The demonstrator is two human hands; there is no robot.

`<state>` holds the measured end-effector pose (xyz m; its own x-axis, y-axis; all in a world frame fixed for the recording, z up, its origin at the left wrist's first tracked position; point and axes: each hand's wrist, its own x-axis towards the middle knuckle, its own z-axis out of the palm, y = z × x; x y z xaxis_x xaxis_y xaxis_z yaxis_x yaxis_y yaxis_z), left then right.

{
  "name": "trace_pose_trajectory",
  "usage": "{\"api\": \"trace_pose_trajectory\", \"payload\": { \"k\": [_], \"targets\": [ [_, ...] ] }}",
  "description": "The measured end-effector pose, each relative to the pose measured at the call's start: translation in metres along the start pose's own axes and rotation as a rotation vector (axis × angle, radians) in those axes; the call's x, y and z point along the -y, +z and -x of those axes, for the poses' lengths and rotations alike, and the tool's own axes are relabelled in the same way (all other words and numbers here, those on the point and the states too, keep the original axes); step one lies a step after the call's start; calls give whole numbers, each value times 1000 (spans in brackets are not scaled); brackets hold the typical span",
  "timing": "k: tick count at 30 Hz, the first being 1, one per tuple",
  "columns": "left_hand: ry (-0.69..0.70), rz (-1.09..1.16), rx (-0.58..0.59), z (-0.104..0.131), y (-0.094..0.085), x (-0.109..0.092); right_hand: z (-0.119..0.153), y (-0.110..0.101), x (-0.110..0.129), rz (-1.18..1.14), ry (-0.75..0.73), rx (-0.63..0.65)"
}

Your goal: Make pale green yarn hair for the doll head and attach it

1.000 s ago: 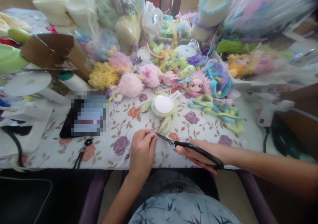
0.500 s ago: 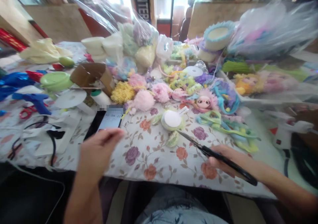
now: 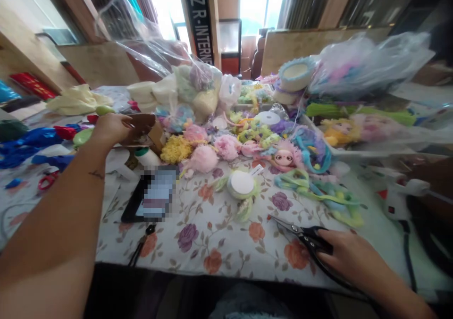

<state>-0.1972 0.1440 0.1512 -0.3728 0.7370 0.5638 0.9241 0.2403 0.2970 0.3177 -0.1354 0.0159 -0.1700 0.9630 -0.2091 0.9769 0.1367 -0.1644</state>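
Left hand (image 3: 112, 128) has swung up to the open brown cardboard box (image 3: 155, 137), grip too blurry to call, while the right hand (image 3: 354, 257) wraps black-handled metal scissors (image 3: 306, 237), probably keeping them handy, with the fluffy pale-green, white-disced round piece (image 3: 242, 183) ahead-left of it, back from the front edge of the white floral tabletop (image 3: 226, 229).

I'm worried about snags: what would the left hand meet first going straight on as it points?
Probably the cardboard box; the left hand overlaps it in view, so contact or gap is unclear.
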Motion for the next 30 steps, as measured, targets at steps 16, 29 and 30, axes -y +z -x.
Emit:
{"api": "trace_pose_trajectory", "payload": {
  "k": [16,29,30],
  "targets": [
    [752,402,440,187,-48,-99,-32,-13,8,6,152,-136],
    [794,235,476,268,6,-147,-36,5,35,-259,-110,-767],
    [788,224,488,269,5,-147,-37,8,37,-288,-129,-802]
  ]
}}
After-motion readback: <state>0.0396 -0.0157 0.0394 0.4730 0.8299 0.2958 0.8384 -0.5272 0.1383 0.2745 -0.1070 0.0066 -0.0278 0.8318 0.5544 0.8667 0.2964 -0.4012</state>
